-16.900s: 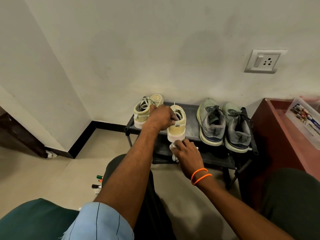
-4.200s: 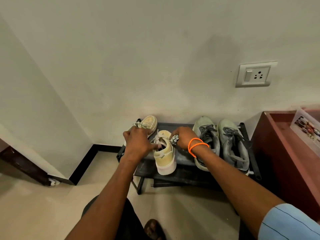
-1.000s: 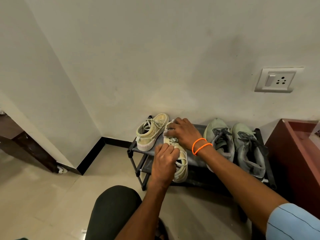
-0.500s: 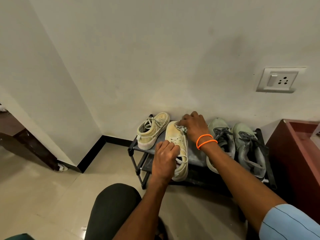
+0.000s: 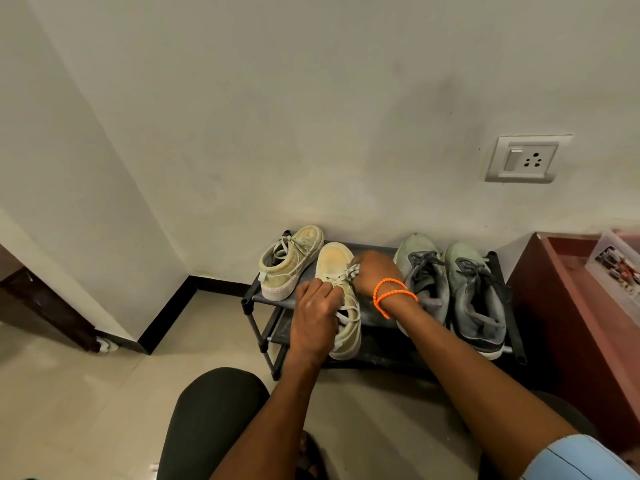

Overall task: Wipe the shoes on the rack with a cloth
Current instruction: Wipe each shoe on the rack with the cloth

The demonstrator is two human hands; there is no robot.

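Observation:
A pale yellow sneaker [image 5: 335, 263] lies on the top shelf of a low black shoe rack [image 5: 254, 299], toe toward the wall. My left hand [image 5: 313, 315] grips its near, heel side by the laces. My right hand [image 5: 372, 271], with orange bands on the wrist, holds a small checked cloth [image 5: 353, 272] against the shoe's right side near the laces. Its mate [image 5: 291, 263] stands to the left on the same shelf. Two grey-green running shoes [image 5: 420, 271] [image 5: 476, 296] stand on the right of the rack.
The rack stands against a white wall with a socket plate [image 5: 526, 159]. A reddish wooden cabinet [image 5: 568, 306] adjoins the rack's right end. Dark furniture [image 5: 41, 306] is at the left. My knee [image 5: 211, 410] is below the rack over the beige tiled floor.
My right hand with the cloth has slid back from the toe end to the right side by the laces. My left hand keeps its hold on the shoe.

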